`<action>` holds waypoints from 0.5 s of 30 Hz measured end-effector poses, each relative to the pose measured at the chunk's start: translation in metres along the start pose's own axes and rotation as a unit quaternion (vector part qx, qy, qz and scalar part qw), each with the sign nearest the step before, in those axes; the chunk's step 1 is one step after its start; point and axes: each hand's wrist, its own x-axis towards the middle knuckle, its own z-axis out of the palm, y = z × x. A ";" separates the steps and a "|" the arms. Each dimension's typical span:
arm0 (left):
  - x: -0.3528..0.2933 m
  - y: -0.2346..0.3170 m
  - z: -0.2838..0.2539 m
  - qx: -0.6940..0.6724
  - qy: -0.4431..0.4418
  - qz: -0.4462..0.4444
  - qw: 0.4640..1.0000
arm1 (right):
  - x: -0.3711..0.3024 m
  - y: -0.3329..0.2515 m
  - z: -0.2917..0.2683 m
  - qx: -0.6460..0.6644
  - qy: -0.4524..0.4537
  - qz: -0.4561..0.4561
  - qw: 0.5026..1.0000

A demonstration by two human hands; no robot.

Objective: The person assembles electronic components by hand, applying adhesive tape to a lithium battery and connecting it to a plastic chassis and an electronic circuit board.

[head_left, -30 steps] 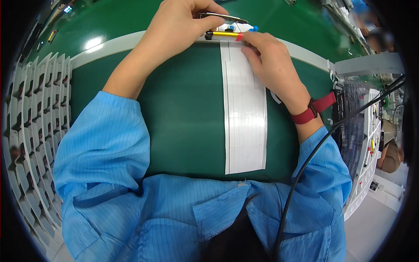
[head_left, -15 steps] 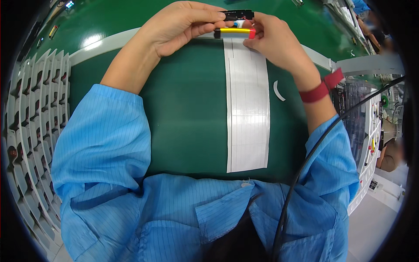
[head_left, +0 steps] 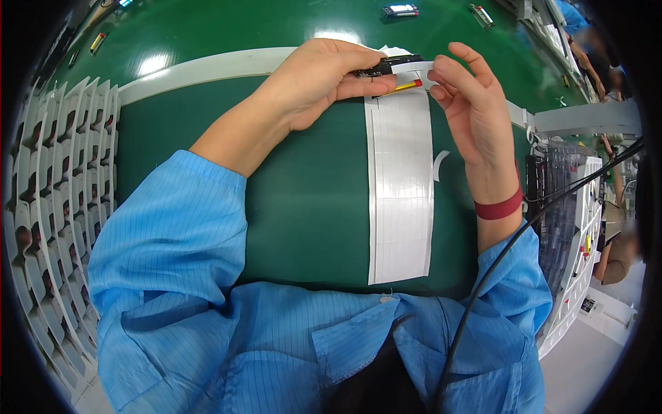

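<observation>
My left hand (head_left: 324, 79) grips a small black oblong part (head_left: 387, 64) with yellow and red wires (head_left: 400, 87) hanging under it, held just above the far end of a long white sheet of sticker strips (head_left: 400, 186) on the green mat (head_left: 310, 207). My right hand (head_left: 469, 103) pinches a small white sticker (head_left: 420, 67) against the right end of the black part. A red band (head_left: 498, 208) circles my right wrist.
A white foam rack with slots (head_left: 48, 200) runs along the left. A green conveyor belt (head_left: 227, 27) behind a white rail carries small parts (head_left: 400, 10). A curled white backing scrap (head_left: 438, 163) lies right of the sheet. A parts bin (head_left: 572, 207) and a black cable (head_left: 503, 255) are at right.
Both hands have lifted the black part slightly off the sheet's far end. My right hand has opened up, with only its fingertips at the part's right end.
</observation>
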 end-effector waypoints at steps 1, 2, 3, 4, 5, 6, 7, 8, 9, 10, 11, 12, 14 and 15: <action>0.000 -0.003 0.001 0.000 0.003 -0.004 1.000 | 0.002 0.007 -0.001 -0.005 0.010 0.009 1.000; -0.001 -0.004 0.001 -0.013 0.005 -0.007 1.000 | 0.004 0.013 0.000 -0.005 0.015 0.016 1.000; -0.001 -0.006 0.002 -0.026 0.005 -0.009 1.000 | 0.004 0.016 0.000 -0.003 0.016 0.020 1.000; -0.001 -0.007 0.001 -0.026 0.007 -0.011 1.000 | 0.005 0.017 0.000 -0.016 0.023 0.010 1.000; 0.000 -0.009 0.001 -0.028 0.006 -0.011 1.000 | 0.006 0.019 0.001 -0.029 0.030 -0.001 0.999; 0.000 -0.009 0.001 -0.029 0.004 -0.010 1.000 | 0.006 0.022 0.000 -0.028 0.031 0.000 0.999; 0.001 -0.010 0.000 -0.029 0.003 -0.008 1.000 | 0.005 0.023 0.001 -0.036 0.036 -0.007 0.999; 0.002 -0.011 -0.001 -0.040 -0.006 -0.011 0.999 | 0.005 0.022 0.001 -0.045 0.041 -0.014 0.998; 0.003 -0.011 -0.001 -0.051 -0.015 -0.013 0.998 | 0.004 0.021 0.003 -0.046 0.041 -0.017 0.998; 0.001 -0.011 0.002 -0.046 -0.003 -0.019 0.999 | 0.002 0.022 0.006 -0.061 0.046 -0.040 0.996; 0.001 -0.011 0.002 -0.045 -0.002 -0.018 0.999 | 0.000 0.023 0.008 -0.077 0.051 -0.064 0.994; 0.001 -0.011 0.001 -0.043 -0.004 -0.012 0.999 | 0.001 0.023 0.009 -0.076 0.050 -0.063 0.994; -0.001 -0.011 0.002 -0.042 -0.009 -0.009 0.999 | 0.000 0.024 0.009 -0.079 0.053 -0.068 0.993; -0.002 -0.010 0.003 -0.039 -0.006 -0.005 0.999 | -0.001 0.024 0.009 -0.079 0.054 -0.066 0.993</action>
